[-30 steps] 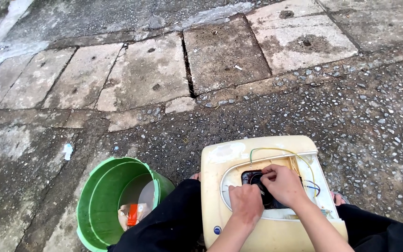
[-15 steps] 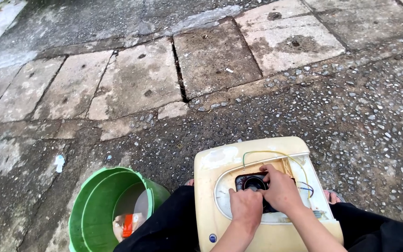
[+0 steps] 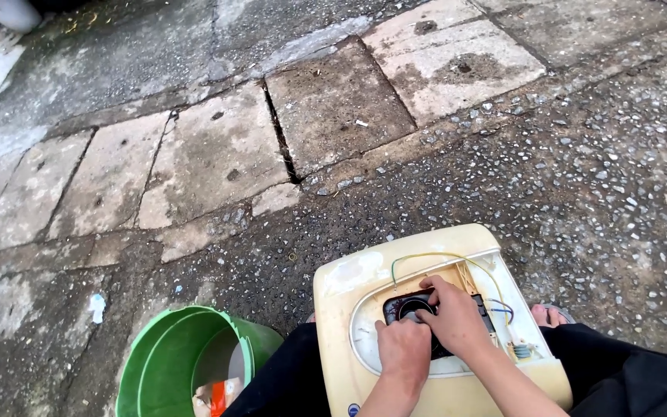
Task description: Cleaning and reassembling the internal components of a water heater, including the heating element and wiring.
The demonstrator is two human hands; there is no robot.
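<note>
A person crouched on a wet, pebbled concrete pavement [image 3: 596, 154] works with both bare hands on a cream-yellow plastic appliance casing [image 3: 357, 282], which rests against the knees between dark trouser legs [image 3: 627, 371]. The left hand [image 3: 403, 351] and right hand [image 3: 457, 320] lie side by side, touching, on a black rounded component [image 3: 404, 307] set in the casing's open recess. The right hand's fingers [image 3: 435, 292] are bent and pressed onto the top edge of the black part; the left hand's fingers are curled close together against its lower edge, though whether they pinch anything cannot be told, as the knuckles hide the tips.

Thin yellow wire [image 3: 426, 256] loops across the cavity above the hands, and blue wire [image 3: 503, 309] runs to a small connector near the casing's right rim. The shell looks stiff yet light, and its smooth, glossy skin is likely slippery in this damp; the broad outer rim seems the safest place to take hold. The black part appears rigid and is best gripped at its edges, while the slack wiring looks fragile and should not bear any pull.

A green plastic bucket [image 3: 164, 347] holding scraps, one orange, stands just beside the person's left knee. A sandalled foot [image 3: 548, 315] shows beyond the casing's right side. Cracked paving slabs [image 3: 218, 154] stretch beyond.
</note>
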